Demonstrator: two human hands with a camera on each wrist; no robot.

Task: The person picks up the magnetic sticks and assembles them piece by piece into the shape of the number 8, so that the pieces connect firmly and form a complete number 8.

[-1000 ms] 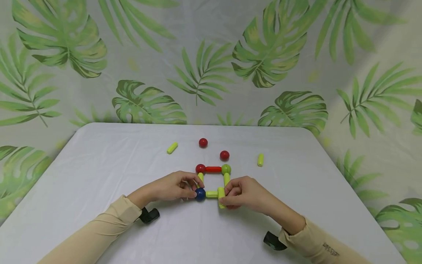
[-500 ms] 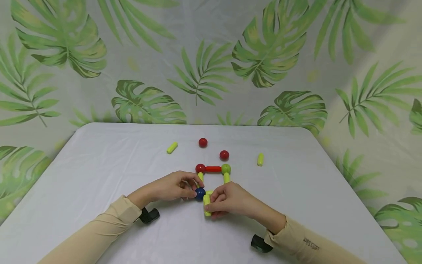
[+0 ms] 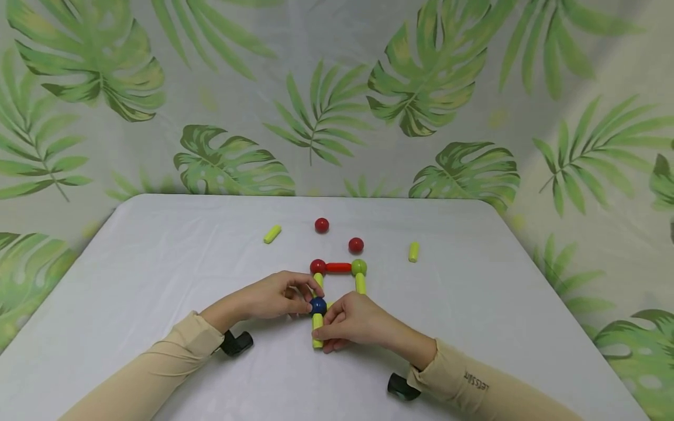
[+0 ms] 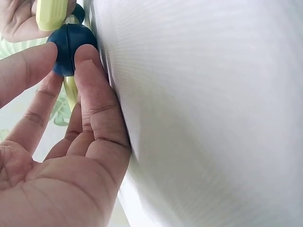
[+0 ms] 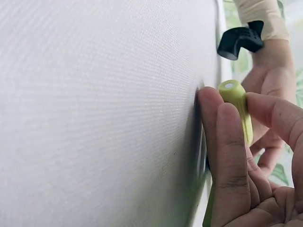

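Observation:
In the head view my left hand (image 3: 268, 296) pinches a blue ball (image 3: 318, 306), the near left corner of a shape of balls and rods. My right hand (image 3: 360, 321) pinches a yellow-green rod (image 3: 317, 340), which points toward me with its far end at the blue ball. Whether the two touch, I cannot tell. The far side has a red ball (image 3: 318, 266), a red rod (image 3: 339, 268) and a green ball (image 3: 359, 267). A yellow-green rod (image 3: 360, 283) runs nearward from the green ball. The shape's near right part is hidden behind my right hand.
Two loose red balls (image 3: 322, 225) lie beyond the shape on the white table (image 3: 184, 251). One loose yellow-green rod (image 3: 272, 234) lies far left, another loose rod (image 3: 413, 252) to the right. A leaf-patterned cloth (image 3: 321, 117) hangs behind.
My right hand has carried its rod leftward from the shape's near right corner to the near side of the blue ball. The left hand stays on the blue ball.

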